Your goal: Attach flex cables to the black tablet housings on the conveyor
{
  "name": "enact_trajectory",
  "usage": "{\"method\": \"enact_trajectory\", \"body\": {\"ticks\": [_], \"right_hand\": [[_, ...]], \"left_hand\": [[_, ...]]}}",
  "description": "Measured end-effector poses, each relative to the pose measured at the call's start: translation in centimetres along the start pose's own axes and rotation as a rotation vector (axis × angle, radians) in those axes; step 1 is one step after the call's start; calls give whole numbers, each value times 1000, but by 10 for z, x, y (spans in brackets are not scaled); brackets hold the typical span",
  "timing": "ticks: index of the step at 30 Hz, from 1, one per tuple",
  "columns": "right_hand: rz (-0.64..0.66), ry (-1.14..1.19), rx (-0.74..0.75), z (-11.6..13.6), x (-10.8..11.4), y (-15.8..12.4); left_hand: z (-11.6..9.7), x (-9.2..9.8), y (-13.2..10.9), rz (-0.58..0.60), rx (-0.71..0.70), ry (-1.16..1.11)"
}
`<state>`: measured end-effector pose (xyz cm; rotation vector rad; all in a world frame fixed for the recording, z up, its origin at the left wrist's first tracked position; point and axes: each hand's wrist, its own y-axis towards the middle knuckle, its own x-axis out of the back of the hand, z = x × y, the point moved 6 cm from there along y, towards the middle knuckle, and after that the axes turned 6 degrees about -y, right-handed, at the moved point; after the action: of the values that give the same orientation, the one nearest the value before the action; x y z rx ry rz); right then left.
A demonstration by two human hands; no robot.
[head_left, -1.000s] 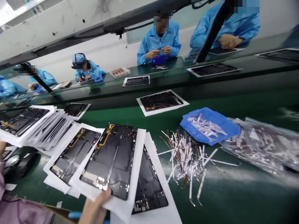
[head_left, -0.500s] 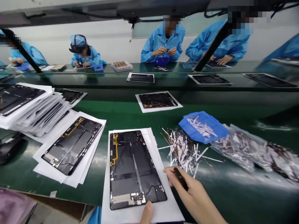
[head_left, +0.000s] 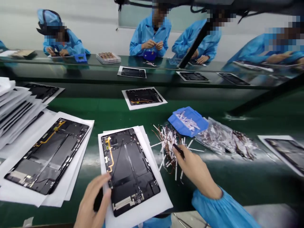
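left hand: fingers a bit apart, touching edge of black tablet panel | right hand: fingers clamped on small black stick | panel: flat on white paper, on green belt, just beside pile of thin strips

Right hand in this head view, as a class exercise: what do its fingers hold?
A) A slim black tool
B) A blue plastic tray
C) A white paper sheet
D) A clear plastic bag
A: the person's right hand holds a slim black tool in its fingers, close to the loose pile of white-and-brown flat ribbon cables.
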<state>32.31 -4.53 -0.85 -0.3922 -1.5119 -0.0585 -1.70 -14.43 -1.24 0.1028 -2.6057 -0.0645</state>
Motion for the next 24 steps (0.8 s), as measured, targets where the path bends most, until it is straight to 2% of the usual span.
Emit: {"method": "enact_trajectory", "body": {"ticks": [2,4,8,15,17,20,24], "right_hand": [[44,-51,-6,3,3,10],[71,-72,7,9,3,16],[118,-72,40,20,-4,24],[110,118,148,14,-3,35],[68,202,191,8,3,36],[-6,319,218,-4,12,35],[-107,417,165,-22,14,29]], "left_hand": [[12,-3,18,9,-28,122],[20,-12,27,68,-66,225],[25,-25,28,133,-114,326],[18,-28,30,109,-168,363],[15,-26,29,83,-139,336],[14,-22,28,53,-20,265],[20,-16,26,36,110,132]]}}
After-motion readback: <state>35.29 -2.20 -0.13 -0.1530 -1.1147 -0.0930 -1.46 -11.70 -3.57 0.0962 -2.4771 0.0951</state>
